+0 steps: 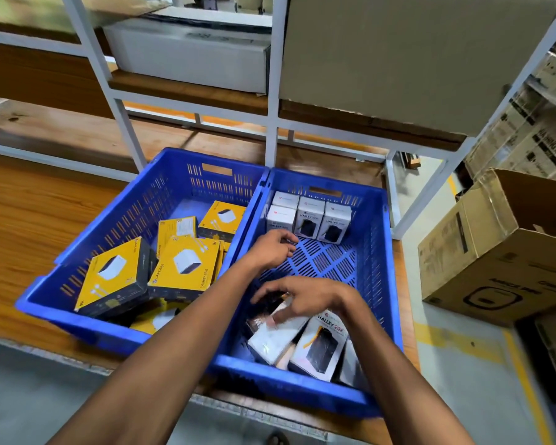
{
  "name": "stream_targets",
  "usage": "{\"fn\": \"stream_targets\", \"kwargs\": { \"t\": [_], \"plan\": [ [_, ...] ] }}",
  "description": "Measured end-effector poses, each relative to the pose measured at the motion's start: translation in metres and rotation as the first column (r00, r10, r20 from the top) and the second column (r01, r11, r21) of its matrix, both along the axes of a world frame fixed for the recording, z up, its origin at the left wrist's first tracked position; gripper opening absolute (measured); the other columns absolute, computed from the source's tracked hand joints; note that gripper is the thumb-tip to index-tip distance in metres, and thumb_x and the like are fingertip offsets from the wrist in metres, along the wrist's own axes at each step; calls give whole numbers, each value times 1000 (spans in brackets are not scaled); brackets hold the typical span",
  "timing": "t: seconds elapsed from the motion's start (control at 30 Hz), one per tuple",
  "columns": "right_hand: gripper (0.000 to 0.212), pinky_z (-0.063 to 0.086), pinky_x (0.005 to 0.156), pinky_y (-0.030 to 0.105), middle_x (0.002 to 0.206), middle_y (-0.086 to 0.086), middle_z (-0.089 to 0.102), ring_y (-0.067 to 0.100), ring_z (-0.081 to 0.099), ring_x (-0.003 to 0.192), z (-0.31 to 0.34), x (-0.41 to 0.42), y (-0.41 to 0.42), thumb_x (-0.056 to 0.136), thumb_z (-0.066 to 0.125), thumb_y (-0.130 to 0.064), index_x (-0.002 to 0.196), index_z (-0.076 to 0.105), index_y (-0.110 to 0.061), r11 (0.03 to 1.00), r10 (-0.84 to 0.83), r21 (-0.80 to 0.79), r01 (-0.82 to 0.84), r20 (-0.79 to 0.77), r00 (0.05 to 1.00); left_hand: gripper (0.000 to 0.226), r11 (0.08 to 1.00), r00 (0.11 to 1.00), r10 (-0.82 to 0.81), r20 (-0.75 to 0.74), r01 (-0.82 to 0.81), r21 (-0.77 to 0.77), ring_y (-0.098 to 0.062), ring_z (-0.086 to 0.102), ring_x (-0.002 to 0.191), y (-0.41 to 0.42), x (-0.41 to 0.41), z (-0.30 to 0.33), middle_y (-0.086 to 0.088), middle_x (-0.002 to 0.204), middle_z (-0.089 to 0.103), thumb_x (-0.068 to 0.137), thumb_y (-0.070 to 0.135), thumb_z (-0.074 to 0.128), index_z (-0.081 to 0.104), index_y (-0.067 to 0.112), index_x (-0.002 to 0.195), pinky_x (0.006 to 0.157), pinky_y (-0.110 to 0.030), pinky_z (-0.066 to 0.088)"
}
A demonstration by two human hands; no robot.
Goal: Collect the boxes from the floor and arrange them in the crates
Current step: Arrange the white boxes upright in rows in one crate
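**Crates part-filled, sorting underway**

Forearms come in from the bottom edge, both reaching into the right crate.

L to R: left crate holds yellow boxes, approx. seven or eight, lying tilted and overlapping, no neat rows. They're collected but, in my view, not arranged.

Left hand hovers over the bare floor of the right crate, just in front of the back row; fingers loosely curled, holding nothing.

Right crate: white boxes stand upright in a tidy row against the far wall, four or so. That part looks done.

Right hand sits over a loose pile of white boxes at the near wall, fingers spread, tips touching the top one; blur means I can't tell if it's a real grip.

Cardboard carton stands open on the floor at right; contents hidden.

Est. progress: roughly halfway. Near pile still needs standing up in rows, yellow ones need straightening.
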State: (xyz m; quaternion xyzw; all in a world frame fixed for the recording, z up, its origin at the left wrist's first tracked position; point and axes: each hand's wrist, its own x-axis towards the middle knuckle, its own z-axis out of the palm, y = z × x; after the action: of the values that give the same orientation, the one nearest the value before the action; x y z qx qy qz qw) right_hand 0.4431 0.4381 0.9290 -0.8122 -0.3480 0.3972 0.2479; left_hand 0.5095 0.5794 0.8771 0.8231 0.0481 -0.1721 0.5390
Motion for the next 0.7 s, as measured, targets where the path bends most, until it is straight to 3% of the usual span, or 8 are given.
{"fn": "stream_targets", "kwargs": {
  "t": [0.1, 0.17, 0.3, 0.5, 0.6, 0.63, 0.7],
  "plan": [
    [75, 38, 116, 27, 143, -11, 54, 8, 51, 130, 0, -5, -3, 80, 88, -36, 145, 52, -32, 992, 93, -88, -92, 9, 996, 30, 1000, 1000, 1, -2, -1, 1, -19, 68, 95, 0, -1, -1, -15, 119, 70, 102, -3, 45, 67, 8, 121, 98, -40, 57],
    [72, 41, 114, 33, 138, -8, 52, 11, 52, 126, 0, -8, -3, 75, 90, -39, 139, 56, -37, 982, 145, -127, -138, 40, 989, 29, 1000, 1000, -6, -1, 6, 2, -19, 68, 97, 1, -1, -2, -14, 120, 70, 102, -2, 47, 67, 9, 119, 99, -41, 58],
    [60, 44, 111, 32, 131, -10, 57, 7, 55, 121, -1, -11, -5, 76, 89, -40, 130, 63, -43, 992, 123, -46, -120, 67, 990, 30, 1000, 1000, -5, -4, 5, -1, -20, 69, 97, 0, 0, -3, -12, 117, 70, 102, -3, 47, 68, 12, 116, 101, -44, 58],
    [76, 40, 106, 22, 135, -9, 47, 10, 50, 122, -6, -13, -13, 77, 89, -40, 142, 50, -37, 997, 63, -49, -58, 101, 993, 31, 1000, 1000, 5, 11, -5, -6, -18, 72, 100, 1, 0, 0, -6, 112, 73, 101, -1, 48, 69, 17, 115, 101, -42, 59],
    [65, 39, 83, 5, 122, -6, 49, 6, 49, 104, -10, -11, -12, 79, 87, -26, 134, 54, -24, 996, 60, -72, -50, 149, 987, 30, 1000, 1000, 8, 15, -8, -23, -15, 72, 97, 1, 1, -1, -4, 109, 74, 101, 0, 49, 70, 17, 114, 101, -41, 59],
    [59, 42, 77, 7, 116, -3, 54, 6, 51, 97, -10, -10, -12, 80, 86, -23, 130, 55, -21, 999, 18, -42, -12, 141, 990, 30, 999, 1000, 9, 15, -9, -32, -15, 72, 97, 1, 1, 0, -4, 110, 74, 102, 0, 49, 70, 17, 115, 101, -40, 59],
    [52, 52, 77, 25, 107, 1, 65, 12, 61, 89, -14, -6, -15, 78, 87, -23, 121, 58, -22, 988, -143, 63, 141, 35, 989, 27, 998, 1000, 13, 26, -11, -66, -15, 71, 97, 1, 0, 1, -6, 110, 74, 104, 3, 49, 69, 15, 116, 99, -37, 59]
  ]
}}
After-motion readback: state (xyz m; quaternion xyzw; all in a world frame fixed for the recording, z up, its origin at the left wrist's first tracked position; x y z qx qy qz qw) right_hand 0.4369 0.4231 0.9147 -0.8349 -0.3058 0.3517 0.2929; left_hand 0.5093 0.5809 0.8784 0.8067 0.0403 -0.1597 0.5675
